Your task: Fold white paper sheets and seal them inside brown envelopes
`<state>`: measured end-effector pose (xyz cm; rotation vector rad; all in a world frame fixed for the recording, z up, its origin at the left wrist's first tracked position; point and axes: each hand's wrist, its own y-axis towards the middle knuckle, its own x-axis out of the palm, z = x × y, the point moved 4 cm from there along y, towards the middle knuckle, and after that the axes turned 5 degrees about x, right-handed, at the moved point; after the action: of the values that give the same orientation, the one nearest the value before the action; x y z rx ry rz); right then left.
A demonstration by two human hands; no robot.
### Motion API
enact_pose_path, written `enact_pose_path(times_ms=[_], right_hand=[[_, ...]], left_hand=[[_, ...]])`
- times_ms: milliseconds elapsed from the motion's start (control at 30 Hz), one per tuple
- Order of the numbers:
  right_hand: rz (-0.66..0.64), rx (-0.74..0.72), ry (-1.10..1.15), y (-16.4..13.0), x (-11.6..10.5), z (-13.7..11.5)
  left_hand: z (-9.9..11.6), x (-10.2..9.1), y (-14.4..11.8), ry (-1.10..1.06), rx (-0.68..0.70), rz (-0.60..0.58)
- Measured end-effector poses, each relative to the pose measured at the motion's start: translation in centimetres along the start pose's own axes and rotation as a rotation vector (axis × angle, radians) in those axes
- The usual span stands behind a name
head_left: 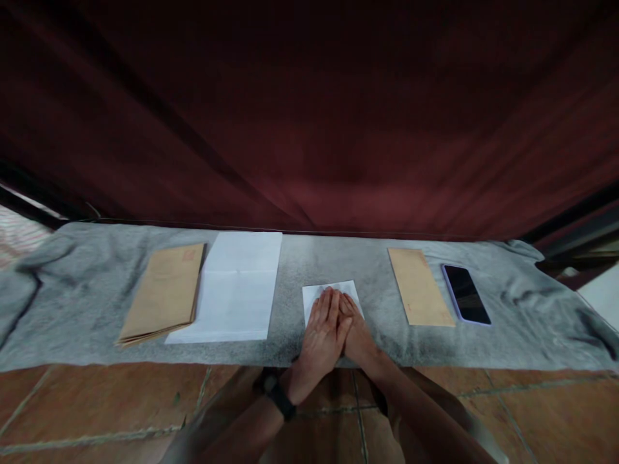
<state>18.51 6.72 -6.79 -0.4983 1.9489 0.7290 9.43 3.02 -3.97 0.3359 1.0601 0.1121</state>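
1. A small folded white paper (330, 293) lies on the grey cloth (300, 270), near the cloth's front edge and about midway along it.
2. The left hand (323, 335) lies flat on the paper, fingers straight and together, gripping nothing; a dark watch (276, 390) sits on its wrist.
3. The right hand (356, 330) also presses flat on the paper, fingers stretched out, its inner edge tucked partly under the left hand.
4. Left of the paper lies a larger white sheet (232, 290), well apart from it.
5. Left of that sheet, just beside it, lies a stack of brown envelopes (164, 293).
6. Right of the paper lies one brown envelope (420, 287), apart from it.
7. A dark phone (466, 294) lies just beside that envelope, on the side away from the paper.
8. Behind the cloth hangs a dark red curtain (309, 116).
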Motion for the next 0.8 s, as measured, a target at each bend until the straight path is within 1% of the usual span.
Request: enact_pose_path(times_ms=[67,133,233,400,567,700,800], right_hand=[[0.007,-0.003,-0.041,-0.4,0.2,0.3],[0.002,-0.002,-0.067,-0.5,0.1,0.4],[-0.012,0.01,-0.096,-0.2,-0.4,0.4],[-0.033,0.074,-0.147,0.3,-1.1,0.9],[-0.011,0.117,-0.204,0.1,-1.5,2.1],[0.023,0.131,-0.244,-0.3,-2.0,3.0],[0.02,0.144,-0.272,-0.5,-2.3,3.7]], left_hand=[[0.5,0.6,-0.7,0.034,0.007,-0.023],[0.4,0.7,-1.0,0.082,-0.003,-0.02],[-0.2,0.5,-1.2,0.148,-0.006,0.0],[-1.5,0.5,-1.3,0.206,-0.026,0.006],[-2.8,0.2,-1.3,0.274,-0.079,-0.017],[-3.6,0.0,-1.3,0.333,-0.098,-0.02],[-4.1,-0.1,-1.3,0.36,-0.104,-0.025]])
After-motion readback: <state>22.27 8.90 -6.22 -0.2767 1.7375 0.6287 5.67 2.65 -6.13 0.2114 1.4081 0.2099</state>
